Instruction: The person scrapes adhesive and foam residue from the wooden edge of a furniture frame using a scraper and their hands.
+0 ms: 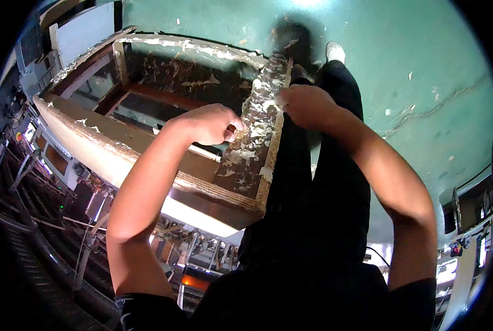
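Note:
A wooden furniture frame (84,129) stands to my left, built of boards and plywood. Its near-side board (255,146) is dark brown and patched with ragged, whitish residue. My left hand (210,124) is closed at that board's inner edge, thumb and fingers curled together; what they pinch, if anything, is too small to name. Farther along, my right hand (307,105) is closed at the board's outer edge. Its fingertips meet a pale patch of residue (269,105), and I cannot tell what lies between them.
The green floor (423,60) has a long crack and scattered pale scraps. My legs in black trousers (340,182) stand right beside the frame, with a pale shoe (335,52) showing. A pale panel (86,33) is at the far left, and cluttered equipment (197,248) lies along the lower left.

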A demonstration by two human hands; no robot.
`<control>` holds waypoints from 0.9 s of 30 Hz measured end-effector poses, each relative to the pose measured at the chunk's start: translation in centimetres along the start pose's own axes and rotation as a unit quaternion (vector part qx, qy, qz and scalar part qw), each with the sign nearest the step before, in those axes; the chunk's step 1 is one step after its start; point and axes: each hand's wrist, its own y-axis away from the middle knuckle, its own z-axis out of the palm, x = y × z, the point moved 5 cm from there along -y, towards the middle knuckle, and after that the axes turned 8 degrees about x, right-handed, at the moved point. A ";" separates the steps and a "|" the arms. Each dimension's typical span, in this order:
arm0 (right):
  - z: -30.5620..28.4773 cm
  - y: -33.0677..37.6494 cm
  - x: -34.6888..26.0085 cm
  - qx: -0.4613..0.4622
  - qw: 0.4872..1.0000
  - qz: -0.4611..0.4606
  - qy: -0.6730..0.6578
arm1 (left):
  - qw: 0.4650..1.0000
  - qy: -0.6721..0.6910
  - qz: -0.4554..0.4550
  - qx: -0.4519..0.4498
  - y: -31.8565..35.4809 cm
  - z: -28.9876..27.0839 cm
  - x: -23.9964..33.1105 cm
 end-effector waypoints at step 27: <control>4.7 -0.4 -6.8 0.181 0.979 -0.092 -0.025 | 0.984 -0.038 0.054 0.164 3.3 -4.6 2.1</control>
